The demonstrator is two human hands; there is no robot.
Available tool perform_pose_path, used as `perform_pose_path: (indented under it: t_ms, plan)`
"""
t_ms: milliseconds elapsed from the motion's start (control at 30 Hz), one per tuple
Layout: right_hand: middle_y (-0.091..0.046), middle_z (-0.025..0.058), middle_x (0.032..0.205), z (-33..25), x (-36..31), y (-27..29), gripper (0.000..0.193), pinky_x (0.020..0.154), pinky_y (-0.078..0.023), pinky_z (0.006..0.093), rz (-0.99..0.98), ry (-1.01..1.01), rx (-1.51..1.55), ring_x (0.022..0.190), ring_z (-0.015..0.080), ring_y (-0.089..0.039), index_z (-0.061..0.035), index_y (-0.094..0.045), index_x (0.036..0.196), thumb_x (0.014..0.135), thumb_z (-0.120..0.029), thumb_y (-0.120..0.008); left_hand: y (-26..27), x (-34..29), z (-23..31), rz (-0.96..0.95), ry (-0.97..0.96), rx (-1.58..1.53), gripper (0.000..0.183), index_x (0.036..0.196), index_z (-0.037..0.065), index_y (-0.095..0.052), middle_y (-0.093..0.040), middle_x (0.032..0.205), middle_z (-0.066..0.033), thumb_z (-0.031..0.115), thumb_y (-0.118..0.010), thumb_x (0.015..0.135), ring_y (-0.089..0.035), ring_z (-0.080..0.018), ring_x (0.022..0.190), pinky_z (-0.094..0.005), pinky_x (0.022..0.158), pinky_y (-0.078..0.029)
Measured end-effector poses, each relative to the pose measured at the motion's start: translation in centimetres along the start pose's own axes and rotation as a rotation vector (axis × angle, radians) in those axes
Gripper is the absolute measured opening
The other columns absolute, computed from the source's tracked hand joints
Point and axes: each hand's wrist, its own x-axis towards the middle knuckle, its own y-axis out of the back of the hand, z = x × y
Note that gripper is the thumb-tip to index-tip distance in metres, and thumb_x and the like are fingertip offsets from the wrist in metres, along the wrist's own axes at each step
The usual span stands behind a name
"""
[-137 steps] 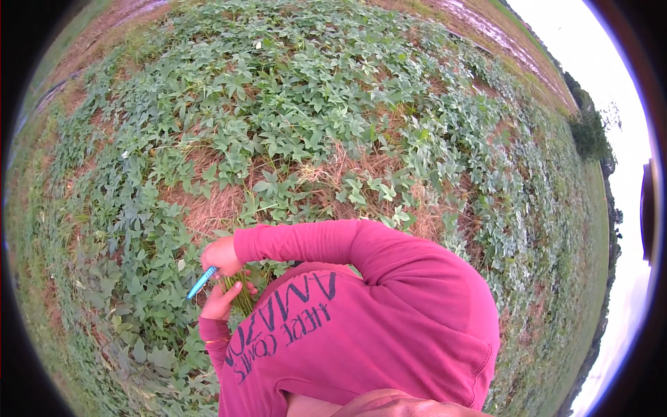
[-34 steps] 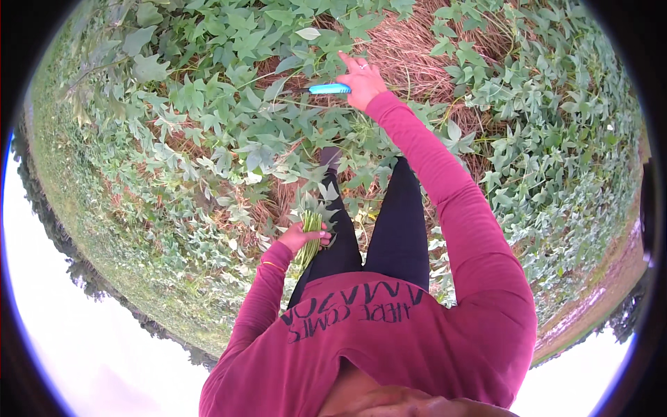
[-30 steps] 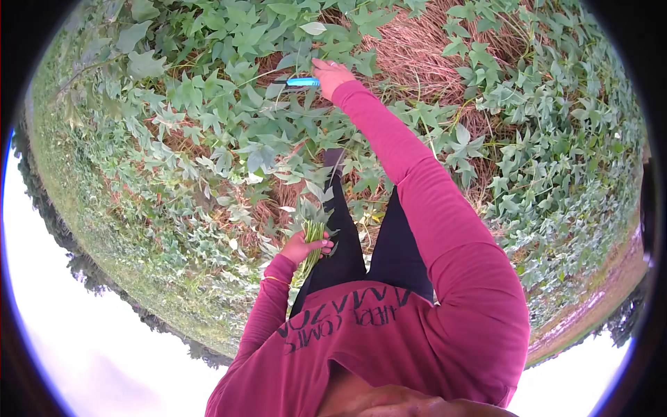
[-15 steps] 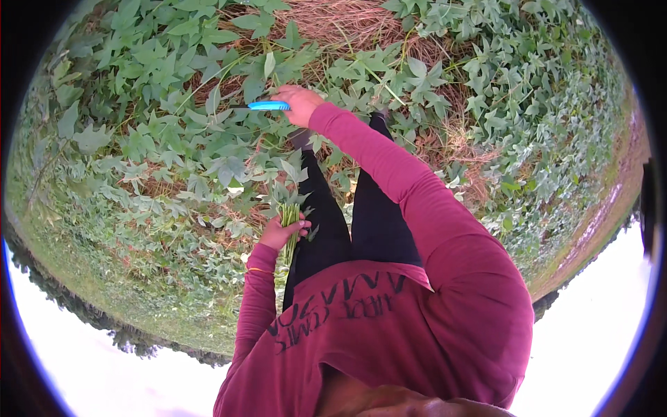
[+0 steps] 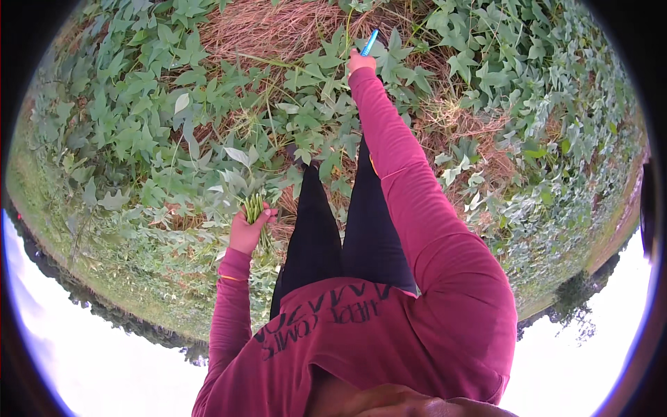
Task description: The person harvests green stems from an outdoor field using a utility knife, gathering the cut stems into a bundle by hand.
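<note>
My left hand (image 5: 246, 231) is closed around a bunch of cut green stems (image 5: 253, 207), whose pale-backed leaves fan out above the fist. It hangs beside my left leg, over the leafy vines. Stretched far forward, my right hand (image 5: 360, 62) grips a knife with a bright blue handle (image 5: 370, 43). The handle tilts up and to the right, and the blade is hard to make out against the leaves. Lobed green vines (image 5: 330, 66) surround the right hand; whether its fingers touch any stem I cannot tell.
Dry brown straw (image 5: 267, 28) shows between the vines ahead, with another straw patch (image 5: 462, 125) to the right. Dense vines (image 5: 132, 118) spread over the ground on the left. My legs (image 5: 313, 229) in black trousers stand among the plants.
My right hand has moved forward and to the right with the knife, which has turned from pointing left to pointing up-right. My left hand has shifted slightly left with the stems.
</note>
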Motion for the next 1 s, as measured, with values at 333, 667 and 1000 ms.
perform_pose_path:
  t_ms: [333, 667, 1000]
  plan:
    - [-0.064, 0.0043, 0.065, -9.2, -10.8, 7.6, 0.02, 0.046, -0.046, 0.0257, -0.255, 0.018, -0.008, 0.049, 0.0106, -0.057, -0.0011, -0.07, 0.095, 0.092, -0.02, -0.068, -13.3, 14.8, 20.5, 0.122, -0.298, -0.175, 0.026, 0.115, 0.002, -0.062, -0.072, 0.103, -0.0101, 0.01, -0.069, 0.09, -0.068, -0.0146, 0.082, -0.0271, 0.07, -0.054]
    - [-0.07, 0.0182, 0.089, -16.4, -13.7, 13.9, 0.027, 0.07, -0.053, 0.0374, -0.388, 0.72, -0.415, 0.077, 0.0308, -0.069, -0.0059, -0.069, 0.107, 0.086, -0.024, -0.072, -27.9, 28.1, 25.9, -0.125, -0.234, -0.278, 0.032, 0.107, 0.004, -0.066, -0.072, 0.095, -0.0093, 0.009, -0.08, 0.079, -0.067, -0.0191, 0.081, -0.0341, 0.065, -0.056]
    - [-0.071, 0.0186, 0.096, -25.9, 5.5, 12.4, 0.042, 0.084, -0.052, 0.0465, -0.108, 0.647, -0.765, 0.094, 0.0388, -0.066, -0.0122, -0.068, 0.112, 0.09, -0.048, -0.06, -21.4, 26.8, 29.9, -0.19, -0.055, -0.402, 0.035, 0.119, 0.003, -0.063, -0.07, 0.108, -0.009, 0.011, -0.073, 0.086, -0.062, -0.0167, 0.076, -0.0354, 0.071, -0.058]
